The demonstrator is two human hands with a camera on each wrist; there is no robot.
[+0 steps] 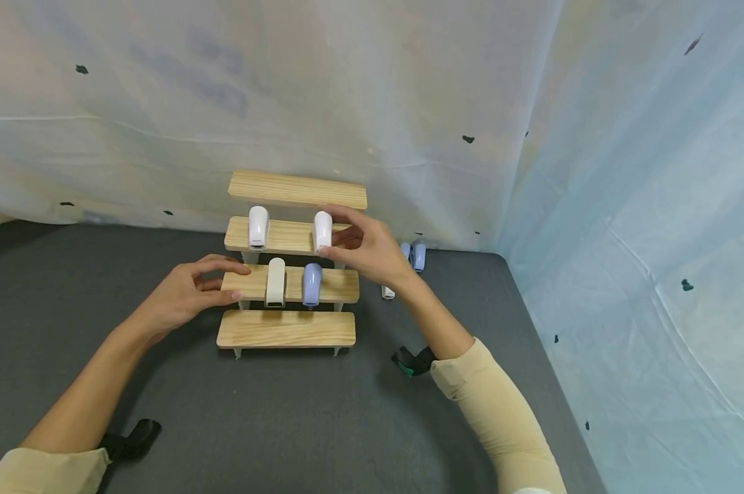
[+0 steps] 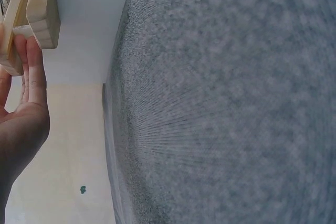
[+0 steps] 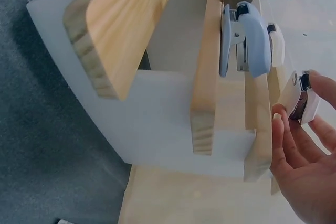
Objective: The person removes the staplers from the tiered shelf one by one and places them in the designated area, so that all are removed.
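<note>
A stepped rack of wooden shelves point(image 1: 285, 329) stands before me. My right hand point(image 1: 375, 252) pinches a white stapler point(image 1: 322, 233) at the right part of the second shelf from the top; its thumb and fingers also show round the stapler point(image 3: 313, 103) in the right wrist view. Another white stapler point(image 1: 258, 226) sits to its left. One shelf lower are a cream stapler point(image 1: 276, 281) and a light blue stapler point(image 1: 312, 283). My left hand point(image 1: 177, 295) grips that lower shelf's left end between thumb and fingers.
Behind my right wrist, blue staplers point(image 1: 418, 256) and a partly hidden white one point(image 1: 388, 293) lie on the dark grey table point(image 1: 273, 425). A pale curtain point(image 1: 378, 89) hangs behind the rack and along the right side. The top shelf point(image 1: 298, 189) is bare wood.
</note>
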